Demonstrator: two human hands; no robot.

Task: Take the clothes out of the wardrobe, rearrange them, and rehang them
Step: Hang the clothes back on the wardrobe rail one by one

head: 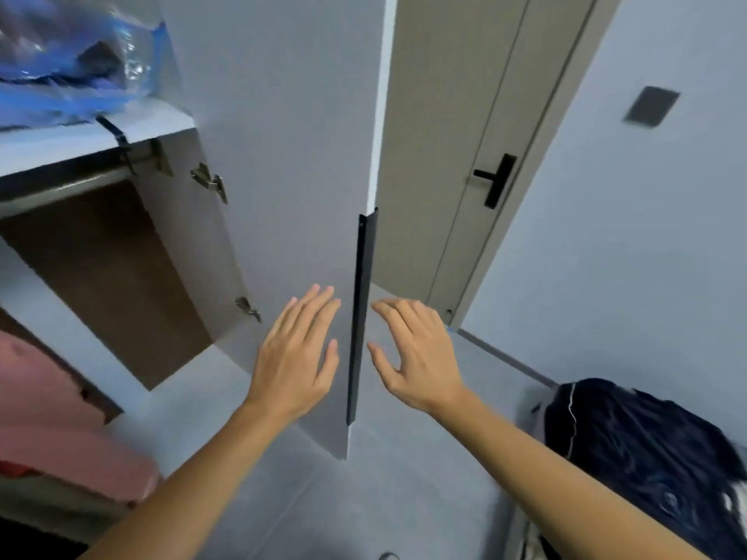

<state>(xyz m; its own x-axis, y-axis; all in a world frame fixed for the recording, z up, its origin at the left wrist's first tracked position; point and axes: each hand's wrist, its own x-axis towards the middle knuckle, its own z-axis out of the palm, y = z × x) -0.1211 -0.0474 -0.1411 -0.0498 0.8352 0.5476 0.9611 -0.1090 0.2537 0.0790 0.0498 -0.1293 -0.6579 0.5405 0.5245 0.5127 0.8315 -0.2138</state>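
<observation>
A grey wardrobe door [283, 155] stands open in front of me, edge-on, with a long black handle strip [361, 317] down its edge. My left hand [297, 353] lies flat with straight fingers against the door's inner face, just left of the handle. My right hand [416, 353] hovers on the other side of the edge, fingers spread and relaxed, holding nothing. Inside the wardrobe a metal hanging rail [60, 187] runs under a shelf. Pink clothing [52, 430] shows at the lower left. A dark navy garment [646, 470] lies in a heap at the lower right.
A blue plastic bag [72, 54] sits on the wardrobe's top shelf. A beige room door [444, 155] with a black lever handle [495, 179] stands behind the wardrobe door. A grey wall with a dark switch plate [650, 105] is on the right.
</observation>
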